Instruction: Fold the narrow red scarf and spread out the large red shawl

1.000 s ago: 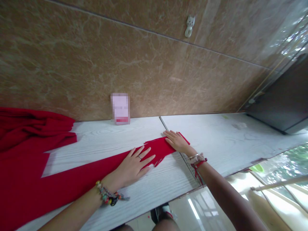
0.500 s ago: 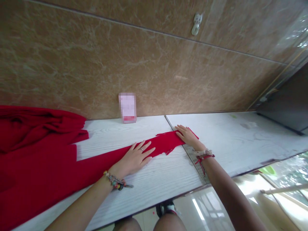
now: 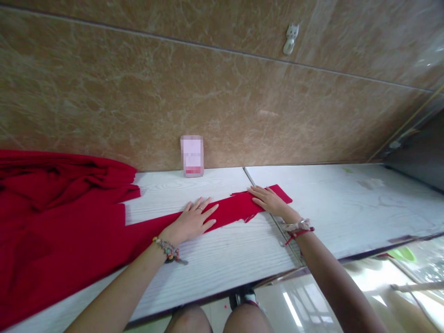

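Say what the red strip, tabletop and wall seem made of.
Red strip: matte fabric, with loose threads at its edges; knit or woven is unclear. Tabletop: probably wood or wood-look laminate, low sheen, from its pale grain lines. Wall: likely polished stone or stone-look tile, given veining and straight joint.

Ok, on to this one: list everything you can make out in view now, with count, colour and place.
cloth: at least 1, red, left side, a strip running right under both hands
tabletop: 2 sections, white, below the wall
wall: 1, brown, behind
packet: 1, pink, blurred, by the wall
cat figure: 1, white, on the wall
box-like object: 1, dark grey, far right
basin-like object: 1, green, lower right
pole: 1, pale, lower right
floor: 1, pale, below
bracelets: several, mixed colours, both wrists
ring: 1, silvery, left hand
knees: 2, bare, bottom
hands: 2, bare, on the cloth
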`<state>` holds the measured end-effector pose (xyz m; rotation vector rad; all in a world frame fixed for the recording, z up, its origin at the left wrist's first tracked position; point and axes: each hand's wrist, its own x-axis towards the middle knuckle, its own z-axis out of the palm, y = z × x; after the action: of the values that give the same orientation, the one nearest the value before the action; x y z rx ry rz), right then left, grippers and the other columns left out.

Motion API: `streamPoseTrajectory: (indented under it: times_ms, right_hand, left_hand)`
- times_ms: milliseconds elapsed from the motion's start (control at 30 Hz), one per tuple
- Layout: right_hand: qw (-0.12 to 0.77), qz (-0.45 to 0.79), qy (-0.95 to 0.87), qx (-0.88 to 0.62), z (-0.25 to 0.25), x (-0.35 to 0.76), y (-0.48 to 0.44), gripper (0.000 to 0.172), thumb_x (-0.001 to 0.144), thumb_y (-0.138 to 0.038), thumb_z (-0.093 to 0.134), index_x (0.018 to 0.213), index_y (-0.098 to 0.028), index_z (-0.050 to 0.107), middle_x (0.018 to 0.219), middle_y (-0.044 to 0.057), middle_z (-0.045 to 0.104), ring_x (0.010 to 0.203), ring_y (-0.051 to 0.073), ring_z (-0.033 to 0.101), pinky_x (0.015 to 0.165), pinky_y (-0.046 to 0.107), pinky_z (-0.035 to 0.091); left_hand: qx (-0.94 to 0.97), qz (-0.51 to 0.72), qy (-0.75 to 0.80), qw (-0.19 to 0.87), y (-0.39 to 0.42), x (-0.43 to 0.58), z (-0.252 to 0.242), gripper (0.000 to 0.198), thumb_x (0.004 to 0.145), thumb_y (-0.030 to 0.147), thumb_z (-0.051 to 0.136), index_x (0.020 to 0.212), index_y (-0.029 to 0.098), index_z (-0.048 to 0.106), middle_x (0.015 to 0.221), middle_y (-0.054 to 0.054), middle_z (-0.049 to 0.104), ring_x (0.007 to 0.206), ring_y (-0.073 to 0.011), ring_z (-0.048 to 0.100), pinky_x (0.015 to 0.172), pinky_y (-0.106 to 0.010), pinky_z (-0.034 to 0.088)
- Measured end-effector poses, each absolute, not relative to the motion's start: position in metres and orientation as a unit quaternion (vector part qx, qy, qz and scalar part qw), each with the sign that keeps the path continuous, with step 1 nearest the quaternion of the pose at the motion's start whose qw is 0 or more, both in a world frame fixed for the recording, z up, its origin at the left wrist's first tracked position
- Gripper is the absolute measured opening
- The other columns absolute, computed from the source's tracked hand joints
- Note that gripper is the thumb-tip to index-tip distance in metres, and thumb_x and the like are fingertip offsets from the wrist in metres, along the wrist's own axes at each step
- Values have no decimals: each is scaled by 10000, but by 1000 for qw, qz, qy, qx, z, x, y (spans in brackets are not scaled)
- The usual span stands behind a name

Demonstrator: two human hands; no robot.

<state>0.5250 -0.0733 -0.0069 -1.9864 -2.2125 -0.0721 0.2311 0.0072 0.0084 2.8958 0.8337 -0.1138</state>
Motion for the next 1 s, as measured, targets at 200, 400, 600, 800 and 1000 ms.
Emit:
streamPoseTrajectory:
  times_ms: [200, 400, 600, 800, 1000]
  right_hand:
    - [92, -29, -728, -678, -10, 533, -75, 435, 921, -341, 261, 1308, -216, 417, 1346, 75, 439, 1262, 232, 354, 1011, 485, 300]
    - [188, -58, -747, -635, 2, 507, -78, 384, 897, -306, 349, 1228, -203, 514, 1255, 88, 536, 1223, 230, 414, 1016, 486, 316]
    - [141, 21, -848, -511, 21, 437, -65, 428, 881, -377, 416, 1262, -195, 481, 1306, 100, 485, 1230, 205, 405, 1021, 414, 330]
    - [95, 32, -869, -485, 14, 395, -45, 552, 883, -451, 386, 1351, -161, 348, 1365, 115, 407, 1287, 228, 307, 1048, 424, 271]
    - [95, 40, -862, -496, -1, 396, -41, 571, 900, -472, 312, 1369, -146, 309, 1401, 113, 344, 1307, 228, 263, 1063, 427, 234]
  left_hand:
    - [959, -55, 265, 81, 7, 230, 13, 577, 873, 521, 318, 1384, 265, 243, 1485, -78, 105, 1347, -290, 71, 1040, -525, 141]
    - [964, -57, 252, 66, 7, 226, 20, 642, 845, 564, 350, 1380, 219, 268, 1480, -96, 118, 1348, -278, 82, 1056, -484, 121]
    - [951, -58, 295, 77, 18, 207, 22, 688, 840, 597, 313, 1389, 189, 241, 1468, -119, 150, 1342, -286, 125, 1035, -475, 189]
    - [954, -45, 292, 53, 22, 184, 5, 683, 855, 595, 271, 1389, 169, 239, 1459, -110, 207, 1338, -244, 165, 1053, -403, 179]
    - [961, -7, 275, 21, 22, 178, -1, 665, 861, 603, 238, 1379, 187, 263, 1439, -86, 280, 1327, -222, 209, 1057, -370, 187]
